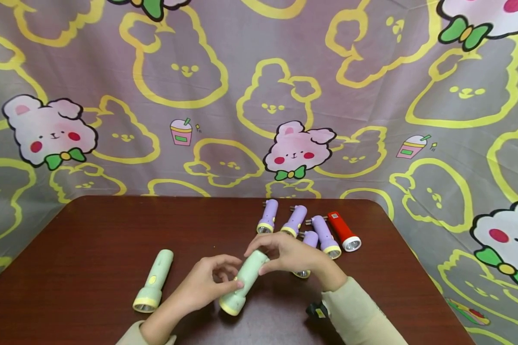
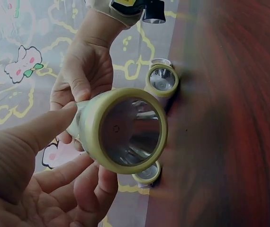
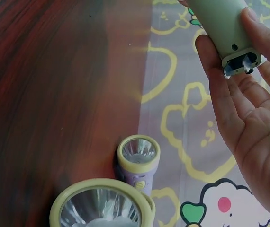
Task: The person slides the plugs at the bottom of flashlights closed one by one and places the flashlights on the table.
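Note:
A pale green flashlight (image 1: 249, 274) with a yellow rim is held between both hands, tilted, its lens end toward the person. My left hand (image 1: 207, 283) grips it near the head, thumb on the near side and fingers beyond. With thumb and fingers, my right hand (image 1: 287, 254) pinches the tail end. The right wrist view shows plug prongs (image 3: 239, 65) standing out of that tail. In the left wrist view the flashlight's lens (image 2: 131, 131) faces the camera. A second green flashlight (image 1: 155, 280) lies left of my left hand.
Several purple flashlights with yellow rims (image 1: 323, 235) lie at the back right, one partly behind my right hand. Beside them lies a red flashlight (image 1: 340, 229) with a white rim. The brown table (image 1: 90, 239) ends at a patterned cloth (image 1: 224, 124).

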`<state>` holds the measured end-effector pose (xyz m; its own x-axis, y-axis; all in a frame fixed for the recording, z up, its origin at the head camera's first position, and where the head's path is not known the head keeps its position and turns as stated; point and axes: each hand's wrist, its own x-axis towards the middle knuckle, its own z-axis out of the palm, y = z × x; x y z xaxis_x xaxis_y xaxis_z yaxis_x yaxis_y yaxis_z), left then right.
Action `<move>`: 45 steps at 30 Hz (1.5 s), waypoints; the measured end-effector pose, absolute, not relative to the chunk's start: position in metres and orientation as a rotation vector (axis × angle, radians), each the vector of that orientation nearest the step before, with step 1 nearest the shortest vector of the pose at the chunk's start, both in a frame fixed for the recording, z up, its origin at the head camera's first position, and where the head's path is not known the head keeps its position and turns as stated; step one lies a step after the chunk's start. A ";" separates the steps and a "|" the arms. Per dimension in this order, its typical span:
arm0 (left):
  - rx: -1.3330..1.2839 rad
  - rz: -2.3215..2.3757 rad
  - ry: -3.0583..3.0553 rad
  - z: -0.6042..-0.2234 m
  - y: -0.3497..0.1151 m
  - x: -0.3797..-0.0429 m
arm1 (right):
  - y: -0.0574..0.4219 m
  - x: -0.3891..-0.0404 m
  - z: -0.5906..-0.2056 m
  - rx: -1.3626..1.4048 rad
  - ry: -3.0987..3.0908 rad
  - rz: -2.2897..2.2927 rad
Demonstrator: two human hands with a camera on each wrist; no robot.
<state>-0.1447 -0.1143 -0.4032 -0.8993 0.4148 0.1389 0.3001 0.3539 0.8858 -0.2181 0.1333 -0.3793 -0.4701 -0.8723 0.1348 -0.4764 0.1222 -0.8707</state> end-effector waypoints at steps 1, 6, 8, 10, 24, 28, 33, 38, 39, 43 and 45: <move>0.659 1.592 2.494 -0.403 -0.114 -0.145 | 0.132 -0.218 -0.379 -1.301 1.991 -1.303; 0.663 1.568 2.505 -0.404 -0.115 -0.144 | 0.129 -0.216 -0.378 -1.319 1.986 -1.308; 0.668 1.557 2.504 -0.405 -0.115 -0.144 | 0.128 -0.215 -0.378 -1.331 1.985 -1.310; 0.672 1.544 2.500 -0.405 -0.115 -0.144 | 0.127 -0.215 -0.378 -1.338 1.983 -1.315; 0.664 1.528 2.536 -0.405 -0.114 -0.144 | 0.122 -0.213 -0.381 -1.350 2.002 -1.386; 0.637 1.541 2.555 -0.405 -0.114 -0.144 | 0.122 -0.212 -0.382 -1.295 2.047 -1.406; 0.580 1.544 2.601 -0.405 -0.112 -0.143 | 0.119 -0.211 -0.385 -1.236 2.093 -1.485; 0.523 1.565 2.635 -0.406 -0.109 -0.142 | 0.116 -0.208 -0.389 -1.150 2.143 -1.606; 0.522 1.580 2.636 -0.406 -0.108 -0.142 | 0.115 -0.207 -0.390 -1.131 2.141 -1.636; 0.481 1.618 2.645 -0.407 -0.108 -0.142 | 0.113 -0.206 -0.394 -1.097 2.132 -1.725; 0.465 1.625 2.650 -0.407 -0.107 -0.142 | 0.112 -0.206 -0.396 -1.096 2.125 -1.756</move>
<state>-0.1418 -0.1074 -0.4072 -0.9563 0.2482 0.1545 0.2503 0.4215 0.8716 -0.2057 0.1120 -0.3961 -0.7136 -0.6287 0.3092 -0.4221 0.0336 -0.9059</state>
